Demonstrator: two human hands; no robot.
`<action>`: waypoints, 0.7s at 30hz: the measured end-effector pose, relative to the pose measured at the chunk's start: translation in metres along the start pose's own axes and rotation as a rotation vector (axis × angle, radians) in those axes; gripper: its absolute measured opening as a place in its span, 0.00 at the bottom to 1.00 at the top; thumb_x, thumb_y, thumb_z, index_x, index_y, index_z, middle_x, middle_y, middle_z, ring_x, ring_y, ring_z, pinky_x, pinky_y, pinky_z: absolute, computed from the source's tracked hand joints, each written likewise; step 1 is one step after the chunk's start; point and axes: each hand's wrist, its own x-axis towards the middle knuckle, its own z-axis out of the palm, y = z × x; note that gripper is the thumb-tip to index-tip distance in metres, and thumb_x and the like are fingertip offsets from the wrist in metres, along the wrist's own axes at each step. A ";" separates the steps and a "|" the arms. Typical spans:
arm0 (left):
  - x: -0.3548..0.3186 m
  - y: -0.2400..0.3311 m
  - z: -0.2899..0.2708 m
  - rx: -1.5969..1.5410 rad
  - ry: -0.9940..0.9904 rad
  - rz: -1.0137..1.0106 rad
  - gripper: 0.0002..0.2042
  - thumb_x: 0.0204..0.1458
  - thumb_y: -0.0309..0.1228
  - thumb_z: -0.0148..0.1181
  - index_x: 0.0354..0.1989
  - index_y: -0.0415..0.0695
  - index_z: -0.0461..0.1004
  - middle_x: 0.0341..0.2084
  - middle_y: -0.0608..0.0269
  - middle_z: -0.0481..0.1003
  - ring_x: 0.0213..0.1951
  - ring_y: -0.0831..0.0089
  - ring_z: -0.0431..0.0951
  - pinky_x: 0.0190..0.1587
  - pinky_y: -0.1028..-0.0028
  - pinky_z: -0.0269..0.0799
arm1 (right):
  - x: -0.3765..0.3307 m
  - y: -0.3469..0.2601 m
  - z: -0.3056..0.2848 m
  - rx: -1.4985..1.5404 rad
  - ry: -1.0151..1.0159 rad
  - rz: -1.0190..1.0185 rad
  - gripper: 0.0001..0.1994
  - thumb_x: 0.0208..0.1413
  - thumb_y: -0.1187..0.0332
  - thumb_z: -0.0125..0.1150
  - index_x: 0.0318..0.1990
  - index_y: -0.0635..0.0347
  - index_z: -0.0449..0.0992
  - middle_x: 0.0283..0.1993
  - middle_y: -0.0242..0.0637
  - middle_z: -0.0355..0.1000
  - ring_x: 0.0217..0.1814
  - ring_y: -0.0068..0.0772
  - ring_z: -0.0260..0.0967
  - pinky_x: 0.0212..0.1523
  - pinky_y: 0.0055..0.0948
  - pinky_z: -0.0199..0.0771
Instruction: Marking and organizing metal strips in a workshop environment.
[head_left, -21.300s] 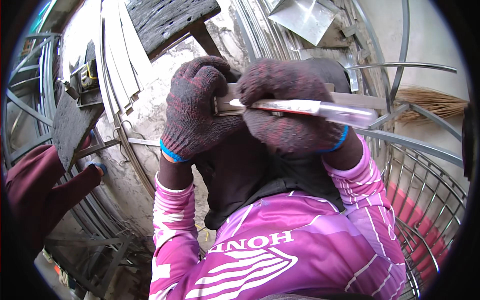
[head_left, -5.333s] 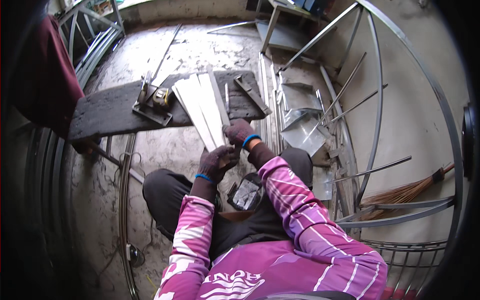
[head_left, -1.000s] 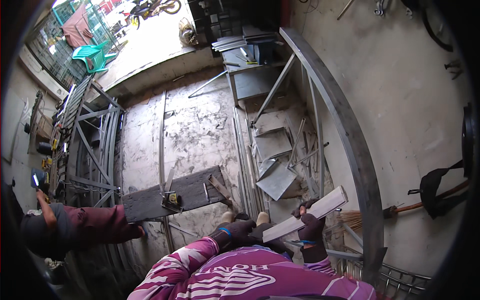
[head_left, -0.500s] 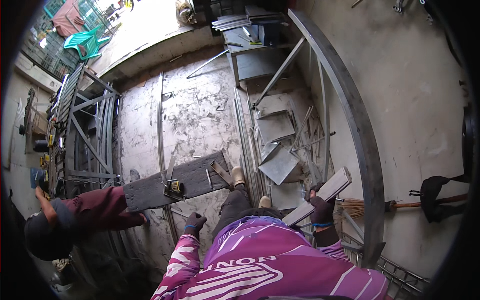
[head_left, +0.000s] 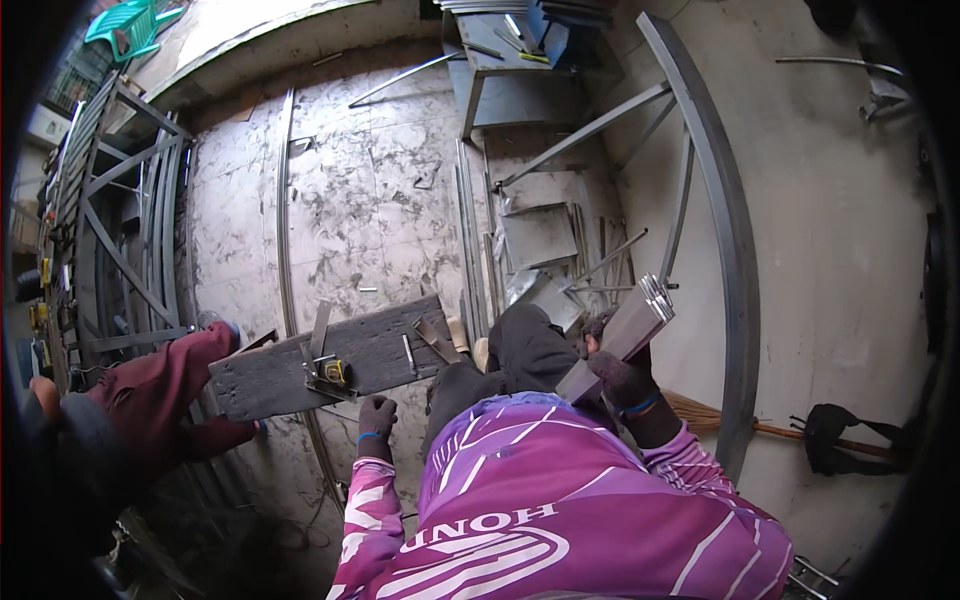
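My right hand [head_left: 626, 380], in a dark glove with bare fingertips, is wrapped round a short bundle of grey metal profiles [head_left: 628, 328]. The bundle slants up to the right over my bent right leg, its layered ends showing at the top. Its lower end is hidden by my body. My left hand [head_left: 377, 416], gloved as well, is a loose fist at my left side, with nothing showing in it. Just beyond it lies a dark wooden plank [head_left: 385, 350] bearing a yellow-and-black tape measure [head_left: 337, 373], a small metal rod [head_left: 409, 354] and angled metal pieces [head_left: 318, 335].
Another person's maroon-trousered legs [head_left: 170, 390] are at the left, by a metal rack [head_left: 125, 240]. Long metal bars [head_left: 284, 220] lie on the floor. A curved steel frame [head_left: 715, 200] leans at the right, near a broom [head_left: 690, 410]. A metal table [head_left: 510, 95] stands ahead.
The metal bundle in my right hand has risen and stands steeper. My right leg has bent up beneath it. My left fist stays near the plank, and the view has shifted.
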 end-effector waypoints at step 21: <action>0.063 0.139 0.057 -0.084 0.090 -0.104 0.14 0.49 0.32 0.65 0.39 0.35 0.75 0.27 0.55 0.77 0.25 0.69 0.78 0.28 0.69 0.75 | 0.363 -0.004 0.023 -0.346 -0.367 0.299 0.08 0.48 0.75 0.64 0.36 0.59 0.73 0.30 0.26 0.68 0.32 0.21 0.65 0.34 0.26 0.69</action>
